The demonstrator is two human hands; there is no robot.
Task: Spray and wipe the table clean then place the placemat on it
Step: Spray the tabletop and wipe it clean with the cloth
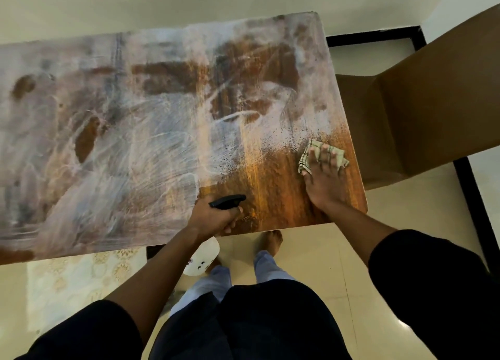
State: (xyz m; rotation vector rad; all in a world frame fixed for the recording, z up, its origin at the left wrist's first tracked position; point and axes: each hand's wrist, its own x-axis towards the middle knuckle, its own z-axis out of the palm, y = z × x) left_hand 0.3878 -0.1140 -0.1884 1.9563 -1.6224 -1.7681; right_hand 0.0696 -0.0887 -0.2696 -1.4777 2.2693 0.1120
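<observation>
The wooden table (pixel 270 197) is covered with white dusty smears over most of its top; its near right corner shows bare brown wood. My left hand (pixel 213 217) grips a spray bottle at the table's near edge; its black nozzle (pixel 227 200) points right and its white body (pixel 203 256) hangs below the edge. My right hand (pixel 324 175) presses flat on a checked cloth (pixel 311 154) near the right edge. A pale patterned placemat (pixel 81 275) lies on the floor below the table's near left side.
A brown chair (pixel 422 110) stands close against the table's right end. The floor (pixel 311 251) is pale tile with a black border stripe (pixel 470 205) at the right. My feet stand just below the table's near edge.
</observation>
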